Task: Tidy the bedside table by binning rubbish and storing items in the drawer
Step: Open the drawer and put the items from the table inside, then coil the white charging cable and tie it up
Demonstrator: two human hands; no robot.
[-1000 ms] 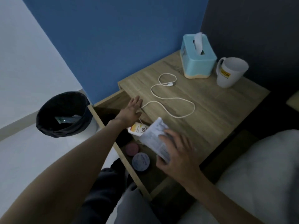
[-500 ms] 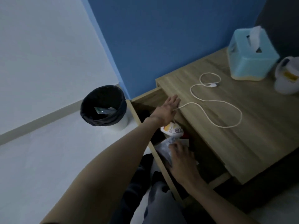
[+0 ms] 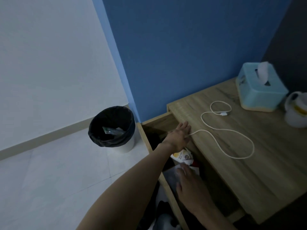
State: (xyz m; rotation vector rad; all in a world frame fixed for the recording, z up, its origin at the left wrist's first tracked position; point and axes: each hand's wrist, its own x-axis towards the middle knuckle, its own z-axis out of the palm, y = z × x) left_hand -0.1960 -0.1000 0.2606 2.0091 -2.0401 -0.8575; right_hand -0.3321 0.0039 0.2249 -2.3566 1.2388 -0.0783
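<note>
The wooden bedside table [image 3: 249, 176] has its drawer [image 3: 144, 135] pulled open on the left. My right hand [image 3: 189, 185] reaches into the drawer, its fingers laid fairly straight on a white packet [image 3: 171, 176] that lies inside. Just beyond it sits a white and yellow pouch [image 3: 181, 157]. My left hand [image 3: 179, 136] stretches across the drawer with straight fingers and touches the table's edge, right at the end of a white charging cable [image 3: 232, 130] looped on the tabletop. The motion blur hides the rest of the drawer's contents.
A light blue tissue box [image 3: 259, 92] and a white mug [image 3: 295, 113] stand at the back right of the table. A bin with a black liner [image 3: 113, 130] holding some wrappers stands on the pale floor left of the drawer, against the blue wall.
My right hand has carried the white packet from the table's edge down into the drawer and its fingers have straightened on it. The view has swung left. My left hand stays at the table's edge.
</note>
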